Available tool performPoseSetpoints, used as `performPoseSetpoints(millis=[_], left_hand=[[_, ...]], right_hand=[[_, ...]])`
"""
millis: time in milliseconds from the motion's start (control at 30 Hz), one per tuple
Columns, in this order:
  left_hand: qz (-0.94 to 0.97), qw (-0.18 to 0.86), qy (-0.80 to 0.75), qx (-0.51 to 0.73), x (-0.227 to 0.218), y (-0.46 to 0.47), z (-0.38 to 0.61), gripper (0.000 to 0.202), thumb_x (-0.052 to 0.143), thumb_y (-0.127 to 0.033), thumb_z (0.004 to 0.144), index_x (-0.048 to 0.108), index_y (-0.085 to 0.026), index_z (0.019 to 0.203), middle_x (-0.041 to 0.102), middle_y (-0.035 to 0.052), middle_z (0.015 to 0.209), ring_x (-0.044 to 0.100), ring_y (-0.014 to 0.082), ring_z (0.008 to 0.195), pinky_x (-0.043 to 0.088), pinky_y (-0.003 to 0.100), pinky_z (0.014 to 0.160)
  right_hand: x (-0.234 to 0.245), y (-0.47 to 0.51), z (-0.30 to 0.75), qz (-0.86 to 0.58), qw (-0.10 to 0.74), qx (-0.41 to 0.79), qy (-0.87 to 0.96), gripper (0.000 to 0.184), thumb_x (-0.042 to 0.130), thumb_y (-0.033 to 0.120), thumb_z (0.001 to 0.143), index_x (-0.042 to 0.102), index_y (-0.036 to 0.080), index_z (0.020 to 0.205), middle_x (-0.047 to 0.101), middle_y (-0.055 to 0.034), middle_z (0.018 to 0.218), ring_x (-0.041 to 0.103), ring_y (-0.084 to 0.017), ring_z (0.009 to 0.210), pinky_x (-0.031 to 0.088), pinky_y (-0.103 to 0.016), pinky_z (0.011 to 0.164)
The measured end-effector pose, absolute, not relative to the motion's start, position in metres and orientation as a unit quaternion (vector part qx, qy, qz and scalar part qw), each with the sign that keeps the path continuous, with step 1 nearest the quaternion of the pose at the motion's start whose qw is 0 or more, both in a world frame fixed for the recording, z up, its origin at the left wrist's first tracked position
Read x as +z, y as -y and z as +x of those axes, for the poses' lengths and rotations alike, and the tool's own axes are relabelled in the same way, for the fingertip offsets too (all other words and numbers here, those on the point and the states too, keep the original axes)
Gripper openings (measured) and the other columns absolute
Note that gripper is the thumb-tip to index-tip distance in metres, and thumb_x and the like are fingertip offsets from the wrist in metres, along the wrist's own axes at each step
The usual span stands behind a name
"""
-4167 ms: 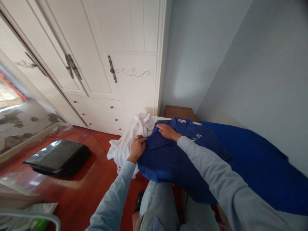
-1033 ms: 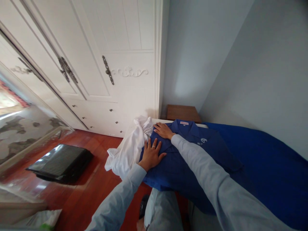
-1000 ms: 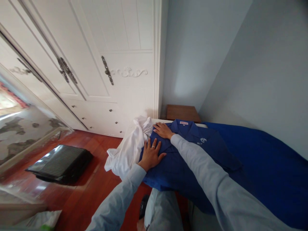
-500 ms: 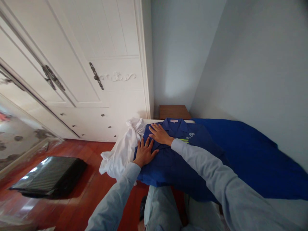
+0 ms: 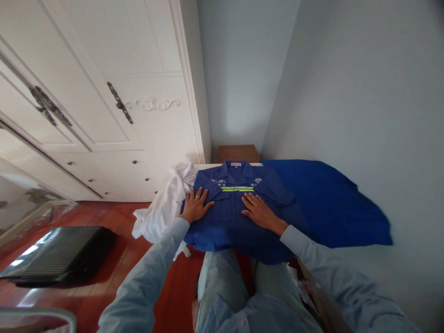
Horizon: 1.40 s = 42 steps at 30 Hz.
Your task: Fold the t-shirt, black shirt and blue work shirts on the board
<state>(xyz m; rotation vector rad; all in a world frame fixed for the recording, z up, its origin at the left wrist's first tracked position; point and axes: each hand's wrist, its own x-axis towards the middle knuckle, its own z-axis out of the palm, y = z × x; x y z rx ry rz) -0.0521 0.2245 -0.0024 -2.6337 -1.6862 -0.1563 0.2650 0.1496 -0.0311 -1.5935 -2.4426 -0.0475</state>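
A dark blue work shirt [image 5: 221, 212] lies face up in front of me, its collar at the far side. A yellow-green reflective stripe [image 5: 237, 188] and white printed marks cross its chest. My left hand [image 5: 196, 205] rests flat on the left sleeve side, fingers spread, a ring on one finger. On the shirt's chest, just below the stripe, my right hand [image 5: 259, 211] lies flat with its fingers stretched out. Neither hand grips the fabric. White cloth [image 5: 160, 210] hangs bunched beside the shirt on the left.
Brighter blue cloth [image 5: 322, 203] spreads to the right, near the grey wall [image 5: 347, 92]. A white wardrobe [image 5: 159, 143] stands at the back left, a brown wooden piece [image 5: 239, 151] behind the shirt. A black ribbed suitcase [image 5: 65, 254] lies on the red wood floor [image 5: 121, 222].
My right hand has moved from the shirt's left shoulder area to the right and nearer me, uncovering the stripe and left chest print. The left hand stays on the left side. The view has shifted.
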Motion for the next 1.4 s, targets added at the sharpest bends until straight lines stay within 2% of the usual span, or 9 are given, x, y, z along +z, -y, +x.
performPoseSetpoints(millis=[233,500,667,867,1000,1100,1200,1333,1400], left_hand=[[-0.840,0.001,0.542,-0.023,0.000,-0.229,-0.052,0.078,0.030,-0.068,0.099,0.034,-0.019,0.159,0.031,0.0158,0.166,0.023,0.0460,0.151,0.017,0.063,0.119],[-0.840,0.013,0.542,-0.031,0.002,-0.228,-0.052,0.074,0.035,-0.063,0.100,0.036,-0.019,0.159,0.033,0.0147,0.165,0.024,0.0445,0.151,0.019,0.061,0.120],[-0.837,0.013,0.547,-0.030,0.003,-0.229,-0.054,0.071,0.035,-0.062,0.100,0.037,-0.020,0.158,0.034,0.0122,0.165,0.025,0.0431,0.152,0.021,0.058,0.120],[-0.839,0.014,0.544,-0.030,0.003,-0.230,-0.056,0.068,0.032,-0.059,0.102,0.038,-0.022,0.158,0.034,0.0088,0.165,0.024,0.0407,0.152,0.021,0.055,0.122],[-0.838,0.017,0.545,-0.020,0.003,-0.230,-0.054,0.067,0.032,-0.059,0.102,0.037,-0.022,0.158,0.034,0.0093,0.165,0.025,0.0403,0.152,0.022,0.055,0.121],[-0.838,0.017,0.545,-0.014,0.003,-0.230,-0.054,0.068,0.031,-0.059,0.102,0.036,-0.021,0.159,0.033,0.0099,0.166,0.024,0.0406,0.153,0.022,0.055,0.121],[-0.836,0.008,0.548,-0.001,0.008,-0.235,-0.056,0.069,0.030,-0.059,0.102,0.036,-0.022,0.159,0.033,0.0102,0.166,0.025,0.0409,0.152,0.023,0.057,0.121],[-0.845,0.049,0.532,0.017,0.032,-0.242,-0.034,0.056,0.034,-0.055,0.101,0.064,-0.023,0.137,0.055,0.0122,0.151,0.032,0.0421,0.149,0.023,0.066,0.117],[-0.864,0.088,0.496,-0.015,0.045,-0.243,-0.004,0.048,0.039,-0.049,0.101,0.071,-0.021,0.126,0.061,0.0138,0.144,0.034,0.0403,0.148,0.023,0.066,0.118]], right_hand=[[-0.040,-0.109,0.281,-0.593,0.138,-0.039,0.793,0.068,0.035,0.057,0.103,0.047,0.012,0.152,0.042,-0.0222,0.158,0.035,-0.036,0.149,0.032,-0.058,0.119],[-0.057,-0.035,0.300,-0.576,0.190,-0.073,0.792,0.065,0.041,0.050,0.103,0.035,0.020,0.160,0.040,-0.0158,0.161,0.034,-0.033,0.150,0.029,-0.055,0.122],[-0.076,-0.012,0.302,-0.589,0.219,-0.071,0.775,0.066,0.041,0.045,0.104,0.024,0.022,0.163,0.034,-0.0150,0.164,0.026,-0.033,0.153,0.028,-0.061,0.121],[-0.100,0.021,0.289,-0.586,0.277,-0.036,0.760,0.065,0.042,0.037,0.104,0.018,0.027,0.164,0.028,-0.0127,0.166,0.023,-0.032,0.154,0.036,-0.062,0.118],[-0.106,0.039,0.294,-0.590,0.352,0.008,0.726,0.058,0.044,0.033,0.103,0.032,0.034,0.160,0.046,-0.0089,0.158,0.041,-0.029,0.147,0.043,-0.058,0.115],[-0.108,0.050,0.302,-0.608,0.450,0.019,0.653,0.046,0.048,0.031,0.102,0.053,0.030,0.147,0.062,-0.0110,0.142,0.057,-0.028,0.133,0.051,-0.053,0.108],[-0.105,0.061,0.310,-0.640,0.525,0.007,0.561,0.036,0.051,0.034,0.100,0.064,0.024,0.133,0.070,-0.0120,0.127,0.065,-0.027,0.120,0.054,-0.049,0.101],[-0.093,0.072,0.317,-0.673,0.542,0.029,0.502,0.033,0.054,0.040,0.098,0.069,0.023,0.122,0.072,-0.0115,0.120,0.066,-0.028,0.114,0.055,-0.046,0.097],[-0.088,0.073,0.318,-0.685,0.537,0.058,0.490,0.034,0.054,0.043,0.098,0.070,0.023,0.120,0.072,-0.0114,0.119,0.066,-0.027,0.112,0.055,-0.044,0.094]])
